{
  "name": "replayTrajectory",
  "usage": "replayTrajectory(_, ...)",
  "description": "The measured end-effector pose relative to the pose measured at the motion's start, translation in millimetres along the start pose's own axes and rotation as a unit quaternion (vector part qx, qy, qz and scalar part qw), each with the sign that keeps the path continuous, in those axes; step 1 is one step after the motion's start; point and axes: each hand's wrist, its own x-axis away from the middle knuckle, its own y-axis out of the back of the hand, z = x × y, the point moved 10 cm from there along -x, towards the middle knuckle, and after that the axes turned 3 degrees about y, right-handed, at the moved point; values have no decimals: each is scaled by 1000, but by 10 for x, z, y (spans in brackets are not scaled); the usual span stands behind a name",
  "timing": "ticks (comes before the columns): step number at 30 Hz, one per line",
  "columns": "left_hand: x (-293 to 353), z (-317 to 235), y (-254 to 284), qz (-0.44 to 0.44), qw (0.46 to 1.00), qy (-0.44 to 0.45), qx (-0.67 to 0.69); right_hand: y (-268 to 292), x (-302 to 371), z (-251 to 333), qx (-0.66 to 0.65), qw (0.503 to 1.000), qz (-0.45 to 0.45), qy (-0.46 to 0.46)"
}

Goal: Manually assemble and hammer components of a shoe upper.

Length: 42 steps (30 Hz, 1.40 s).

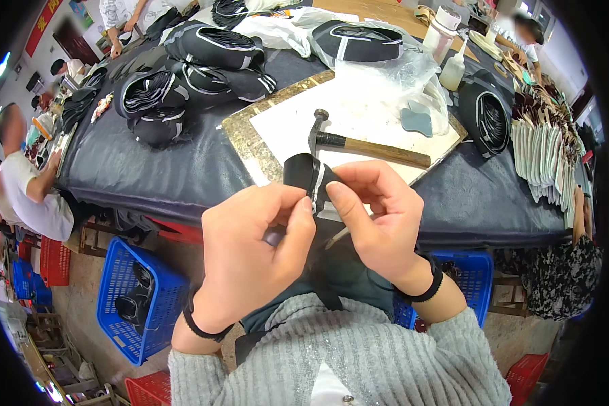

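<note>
Between my hands is a small curved black piece (299,170) with a white strip along its edge; it looks like a shoe upper part. My left hand (247,247) pinches its near edge between thumb and forefinger. On the other side my right hand (380,216) grips it the same way. Just beyond the piece lies a hammer (388,150) with a wooden handle, its metal head pointing away from me. Under the hammer a white sheet (284,122) covers most of a speckled stone slab (240,135). My fingertips partly hide the piece's lower edge.
Rolled bundles of black pieces (152,98) sit on the dark-covered table (135,166). A squeeze bottle (452,73), a white jar (442,32) and a plastic bag (413,81) stand or lie at the back right. Blue baskets (139,304) flank me; several people work nearby.
</note>
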Motion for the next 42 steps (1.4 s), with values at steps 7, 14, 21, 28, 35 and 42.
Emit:
replayTrajectory(7, 4, 135, -19, -8, 995, 6, 100, -13, 26, 116, 18, 997, 3, 69)
replayTrajectory(14, 40, 471, -280, 63, 896, 167, 408, 24, 18, 13, -8, 1000, 0, 28)
replayTrajectory(21, 17, 386, -103, -39, 962, 98, 250, -85, 20, 199, 93, 987, 39, 123)
replayTrajectory(28, -89, 524, -199, 31, 925, 114, 362, 30, -16, -180, -74, 994, 52, -68)
replayTrajectory(35, -147, -66, -148, 28, 958, -254, -127, -228, -233, -580, -166, 958, 176, -152)
replayTrajectory(42, -322, 228, -42, -9, 961, -146, -234, -326, -289, -278, 143, 971, 176, 72)
